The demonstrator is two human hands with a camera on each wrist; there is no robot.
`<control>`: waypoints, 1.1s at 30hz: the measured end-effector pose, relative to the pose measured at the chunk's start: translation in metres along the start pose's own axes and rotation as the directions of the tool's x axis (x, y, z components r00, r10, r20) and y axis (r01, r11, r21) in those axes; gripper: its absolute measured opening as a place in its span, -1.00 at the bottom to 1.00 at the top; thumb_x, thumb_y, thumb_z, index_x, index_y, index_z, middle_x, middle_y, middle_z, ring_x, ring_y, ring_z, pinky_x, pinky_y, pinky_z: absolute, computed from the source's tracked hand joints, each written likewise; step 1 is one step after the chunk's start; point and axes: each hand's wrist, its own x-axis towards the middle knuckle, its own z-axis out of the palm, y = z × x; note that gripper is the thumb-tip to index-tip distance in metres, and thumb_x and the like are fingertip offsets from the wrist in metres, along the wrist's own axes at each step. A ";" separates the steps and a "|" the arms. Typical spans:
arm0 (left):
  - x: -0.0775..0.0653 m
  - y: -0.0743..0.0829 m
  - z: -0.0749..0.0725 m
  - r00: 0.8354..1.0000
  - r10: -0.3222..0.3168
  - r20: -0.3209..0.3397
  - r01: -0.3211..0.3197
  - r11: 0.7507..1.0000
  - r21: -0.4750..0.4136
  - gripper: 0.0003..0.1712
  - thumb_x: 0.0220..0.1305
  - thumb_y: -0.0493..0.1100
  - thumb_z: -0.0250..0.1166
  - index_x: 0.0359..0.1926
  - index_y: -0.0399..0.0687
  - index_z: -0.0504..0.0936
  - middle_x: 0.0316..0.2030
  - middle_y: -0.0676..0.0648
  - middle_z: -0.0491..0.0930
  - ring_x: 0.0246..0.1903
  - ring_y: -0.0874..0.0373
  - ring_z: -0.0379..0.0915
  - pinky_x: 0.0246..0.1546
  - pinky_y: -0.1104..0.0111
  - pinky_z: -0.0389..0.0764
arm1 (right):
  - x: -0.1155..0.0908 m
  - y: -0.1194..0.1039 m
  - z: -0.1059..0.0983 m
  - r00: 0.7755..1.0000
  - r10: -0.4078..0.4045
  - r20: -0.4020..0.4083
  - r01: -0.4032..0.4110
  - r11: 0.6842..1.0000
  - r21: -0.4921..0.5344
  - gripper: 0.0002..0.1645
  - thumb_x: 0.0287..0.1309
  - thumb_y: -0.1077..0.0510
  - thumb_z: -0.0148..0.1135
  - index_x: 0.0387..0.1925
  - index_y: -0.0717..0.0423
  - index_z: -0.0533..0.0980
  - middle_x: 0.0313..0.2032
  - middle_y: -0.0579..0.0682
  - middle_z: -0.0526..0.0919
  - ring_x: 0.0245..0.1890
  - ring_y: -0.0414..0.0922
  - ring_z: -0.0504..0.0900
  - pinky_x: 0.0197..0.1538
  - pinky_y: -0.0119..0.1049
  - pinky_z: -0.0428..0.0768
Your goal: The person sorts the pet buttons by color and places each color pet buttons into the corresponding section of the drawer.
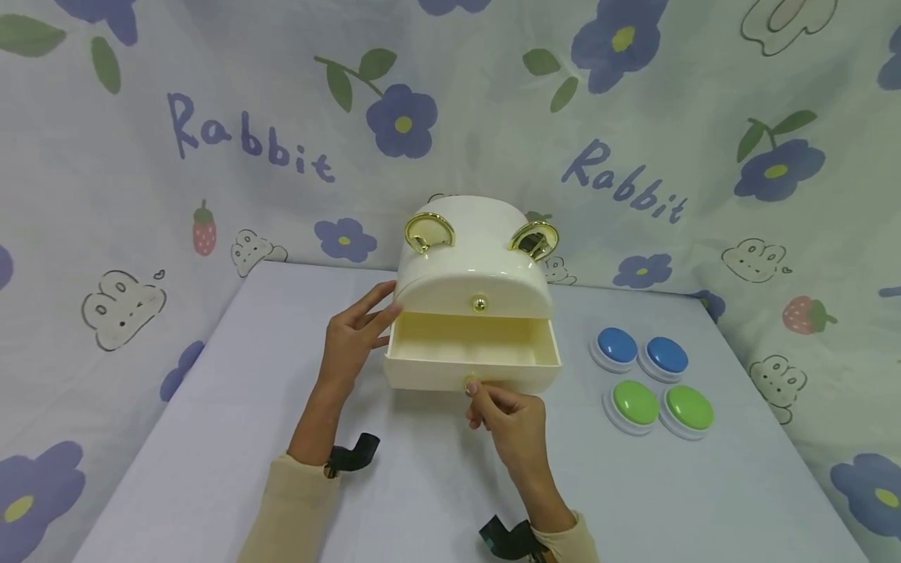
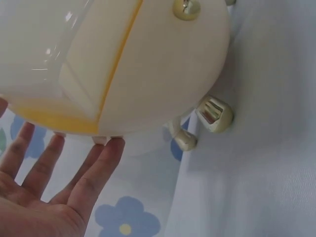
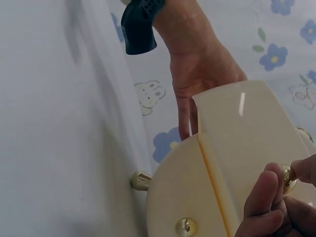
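Note:
A glossy cream drawer box (image 1: 473,242) with two gold ear-shaped trims stands in the middle of the table. Its middle drawer (image 1: 422,374) is pulled out, and the bare yellowish inside shows. My right hand (image 1: 512,426) pinches the small gold knob (image 3: 287,178) on that drawer's front between thumb and forefinger. At the box's left side my left hand (image 1: 349,340) steadies it, fingers extended and spread, their tips touching the wall in the left wrist view. Above and below the drawer sit closed rounded sections, with an upper knob (image 1: 479,303) and a lower knob (image 3: 186,227).
To the right of the box lie two blue domed buttons (image 1: 617,345) and two green domed buttons (image 1: 636,403) on white bases. Gold feet (image 2: 215,114) hold the box above the white tabletop (image 1: 246,391). A patterned cloth (image 1: 486,117) hangs close behind.

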 end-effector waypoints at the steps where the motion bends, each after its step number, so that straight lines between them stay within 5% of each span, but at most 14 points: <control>1: 0.000 0.000 0.000 1.000 0.001 0.000 -0.001 1.000 0.000 -0.43 0.34 0.06 0.37 0.34 0.22 0.54 0.33 0.12 0.46 0.15 0.12 0.54 -0.10 0.25 0.76 | -0.001 0.000 0.000 1.000 0.000 0.001 0.000 1.000 -0.003 -0.72 0.20 0.04 0.45 -0.50 0.15 0.74 -0.67 0.08 0.62 -0.65 -0.05 0.60 -0.56 -0.33 0.60; 23: 0.001 0.000 0.001 1.000 -0.005 0.005 0.005 1.000 -0.010 -0.43 0.36 0.01 0.36 0.36 0.18 0.52 0.34 0.10 0.44 0.14 0.10 0.55 -0.12 0.27 0.76 | -0.012 0.000 -0.006 1.000 -0.003 0.007 0.002 1.000 0.015 -0.73 0.22 0.05 0.43 -0.48 0.16 0.74 -0.66 0.09 0.63 -0.65 -0.04 0.61 -0.55 -0.41 0.56; 33: -0.010 0.029 0.006 1.000 -0.007 0.017 0.006 1.000 0.012 -0.41 0.39 -0.06 0.33 0.39 -0.02 0.47 0.36 -0.02 0.42 0.16 0.06 0.53 -0.11 0.32 0.75 | -0.017 -0.002 -0.008 1.000 -0.010 0.020 0.010 1.000 -0.003 -0.74 0.25 0.06 0.41 -0.48 0.14 0.74 -0.65 0.08 0.64 -0.64 -0.02 0.63 -0.54 -0.34 0.61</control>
